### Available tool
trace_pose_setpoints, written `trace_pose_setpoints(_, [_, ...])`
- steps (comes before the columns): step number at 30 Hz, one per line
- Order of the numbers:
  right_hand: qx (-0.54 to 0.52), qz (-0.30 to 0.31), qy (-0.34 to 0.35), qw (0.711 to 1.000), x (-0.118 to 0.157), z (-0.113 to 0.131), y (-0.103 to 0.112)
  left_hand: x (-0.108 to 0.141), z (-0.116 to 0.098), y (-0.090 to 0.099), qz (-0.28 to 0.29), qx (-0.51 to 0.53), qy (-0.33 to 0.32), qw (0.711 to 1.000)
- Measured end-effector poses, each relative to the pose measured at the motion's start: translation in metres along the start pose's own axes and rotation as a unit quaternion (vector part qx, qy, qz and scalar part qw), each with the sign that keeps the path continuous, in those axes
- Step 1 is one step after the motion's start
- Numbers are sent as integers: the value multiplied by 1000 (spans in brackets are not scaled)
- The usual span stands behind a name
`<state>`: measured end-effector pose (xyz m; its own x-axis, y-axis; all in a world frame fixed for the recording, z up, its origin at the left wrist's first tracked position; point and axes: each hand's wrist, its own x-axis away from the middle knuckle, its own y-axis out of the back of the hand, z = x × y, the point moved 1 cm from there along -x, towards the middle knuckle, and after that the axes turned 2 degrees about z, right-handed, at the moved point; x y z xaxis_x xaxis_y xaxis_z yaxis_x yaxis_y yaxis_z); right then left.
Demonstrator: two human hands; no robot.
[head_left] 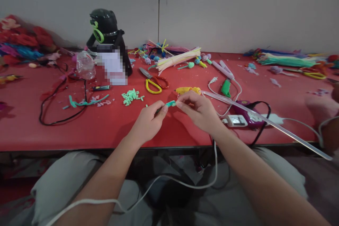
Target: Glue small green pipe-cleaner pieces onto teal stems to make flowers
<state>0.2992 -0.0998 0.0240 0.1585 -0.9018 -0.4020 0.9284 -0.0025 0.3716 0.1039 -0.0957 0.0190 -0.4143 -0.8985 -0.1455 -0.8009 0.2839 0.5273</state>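
Over the front of the red table, my left hand (pixel 149 120) pinches a short teal fuzzy pipe-cleaner piece (pixel 169 103) between thumb and fingers. My right hand (pixel 198 111) meets its other end, fingertips closed on a small pale green pipe-cleaner piece. How the two bits join is too small to tell. Just behind my right hand lies a yellow glue gun (pixel 186 90), with a long clear glue stick (pixel 265 120) reaching out to the right. A pile of short mint green pipe-cleaner pieces (pixel 131 96) rests left of my hands.
Scissors (pixel 152 82) with yellow and red handles lie beyond my hands. Behind them is a bundle of cream pipe cleaners (pixel 178 60). A black bottle (pixel 106 24) stands behind a blurred phone (pixel 112 65). At right are a power strip (pixel 270 120), cords and a person's arm (pixel 331 134).
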Motion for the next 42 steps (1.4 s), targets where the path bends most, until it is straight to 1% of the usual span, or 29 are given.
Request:
trace_pose_setpoints(4, [6, 7, 9, 1000, 0, 0, 0, 0, -2, 0, -2, -7, -2, 1000])
trace_pose_setpoints(9, [15, -1, 7, 1000, 0, 0, -1, 0, -3, 1, -2, -7, -2, 1000])
trace_pose_setpoints(17, [15, -4, -24, 1000, 0, 0, -1, 1, -1, 1, 1, -6, -6, 1000])
trace_pose_setpoints(25, [-20, -9, -48, 999, 1, -1, -1, 0, -3, 2, 6, -8, -3, 1000])
trace_pose_setpoints(30, [-32, -39, -52, 997, 0, -1, 4, 0, -2, 4, 3, -17, -4, 1000])
trace_pose_setpoints(32, [-11, -44, -42, 998, 1, 1, 6, 0, -3, 4, 1, -19, -3, 1000])
trace_pose_setpoints(34, [23, -37, -26, 999, 2, 4, 7, 1, -3, 4, -1, -25, -2, 1000])
trace_pose_setpoints(37, [86, -30, 13, 996, 5, 8, 5, 1, -4, 3, -9, -43, -1, 999])
trace_pose_setpoints(40, [144, -57, 58, 986, 7, 9, -1, 1, -4, 2, -20, -66, -7, 998])
trace_pose_setpoints(42, [173, -72, 71, 980, 8, 7, -5, 1, -3, 1, -23, -84, -16, 996])
